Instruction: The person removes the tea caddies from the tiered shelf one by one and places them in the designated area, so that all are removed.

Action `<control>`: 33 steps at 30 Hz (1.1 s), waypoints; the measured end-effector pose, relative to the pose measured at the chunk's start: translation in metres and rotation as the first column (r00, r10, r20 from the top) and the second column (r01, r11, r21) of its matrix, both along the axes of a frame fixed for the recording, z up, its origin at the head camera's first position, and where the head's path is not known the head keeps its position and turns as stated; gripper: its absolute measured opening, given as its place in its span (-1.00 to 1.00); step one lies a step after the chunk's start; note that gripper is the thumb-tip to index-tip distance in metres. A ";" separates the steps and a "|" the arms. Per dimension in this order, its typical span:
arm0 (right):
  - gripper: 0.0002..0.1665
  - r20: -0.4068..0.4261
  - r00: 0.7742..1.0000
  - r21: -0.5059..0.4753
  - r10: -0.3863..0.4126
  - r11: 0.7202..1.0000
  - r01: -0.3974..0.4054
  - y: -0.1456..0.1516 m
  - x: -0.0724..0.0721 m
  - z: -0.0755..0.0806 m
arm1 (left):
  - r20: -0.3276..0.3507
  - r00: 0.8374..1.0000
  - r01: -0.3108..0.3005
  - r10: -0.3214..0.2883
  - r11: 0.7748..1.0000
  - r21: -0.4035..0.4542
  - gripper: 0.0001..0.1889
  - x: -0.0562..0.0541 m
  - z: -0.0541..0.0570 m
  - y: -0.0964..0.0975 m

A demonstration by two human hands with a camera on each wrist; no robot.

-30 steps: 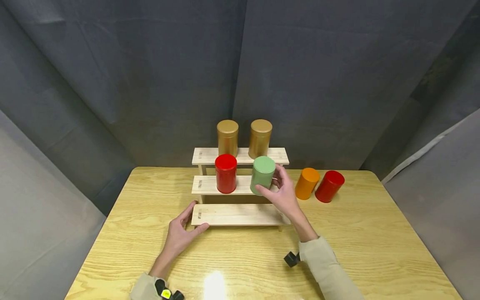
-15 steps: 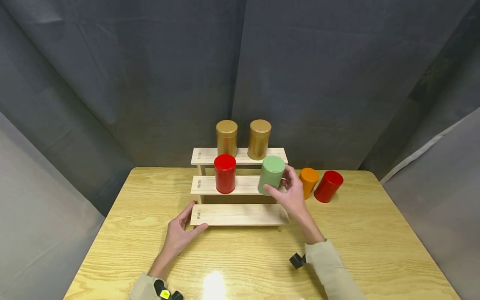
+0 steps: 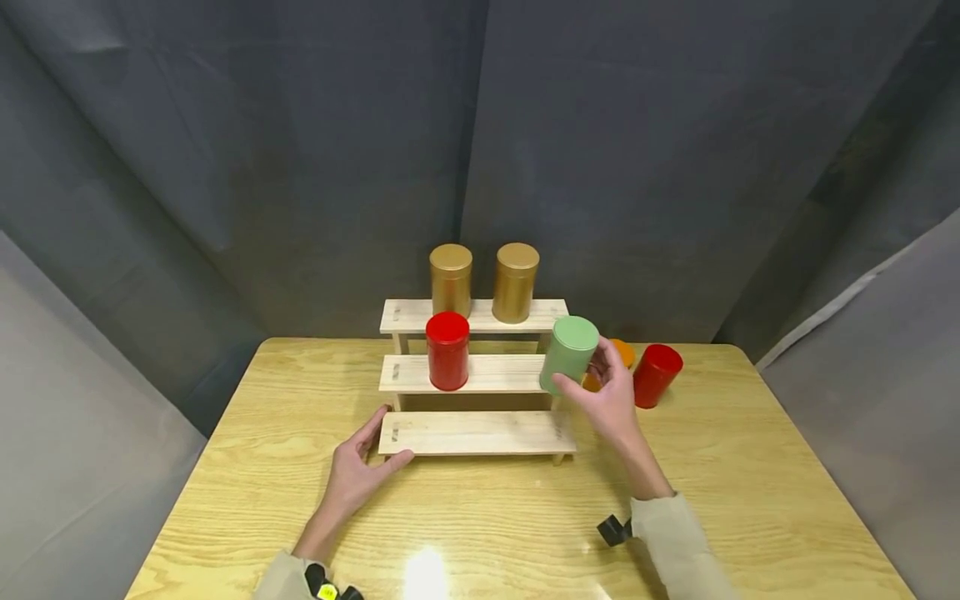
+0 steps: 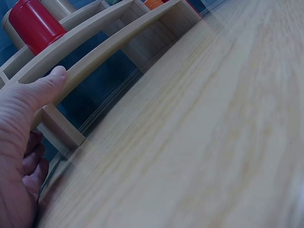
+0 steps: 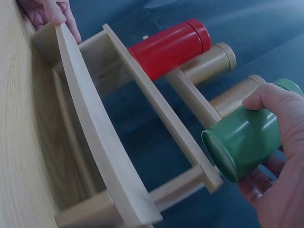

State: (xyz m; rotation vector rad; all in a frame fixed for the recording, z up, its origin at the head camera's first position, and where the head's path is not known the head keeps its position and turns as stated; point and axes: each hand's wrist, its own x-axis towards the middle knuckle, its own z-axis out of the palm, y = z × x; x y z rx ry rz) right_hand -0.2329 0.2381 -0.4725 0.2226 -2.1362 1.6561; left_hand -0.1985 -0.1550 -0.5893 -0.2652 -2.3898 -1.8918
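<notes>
A three-step wooden display rack (image 3: 472, 433) stands on the table. My left hand (image 3: 354, 475) grips the left end of its lowest step; in the left wrist view the thumb (image 4: 50, 85) lies along the board and the fingers curl beside the leg. My right hand (image 3: 611, 404) holds a green canister (image 3: 567, 354) by its side, thumb in front. The canister is at the right end of the middle step, and the right wrist view shows its bottom (image 5: 221, 154) off the board. A red canister (image 3: 447, 354) stands upright on the middle step, left of centre.
Two gold canisters (image 3: 452, 279) stand on the top step. Right of the rack, an orange canister (image 3: 624, 353), mostly behind my right hand, and another red canister (image 3: 657, 375) stand on the wooden table (image 3: 480, 525). A dark curtain (image 3: 480, 150) hangs behind.
My right hand has carried the green canister to the right along the middle step, now covering much of the orange canister. My left hand has stayed on the rack.
</notes>
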 end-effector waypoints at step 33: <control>-0.21 0.017 0.981 -0.064 -0.194 0.979 0.194 0.081 0.019 0.006 | 0.005 1.000 0.008 -0.008 1.000 0.008 -0.10 0.001 0.000 0.001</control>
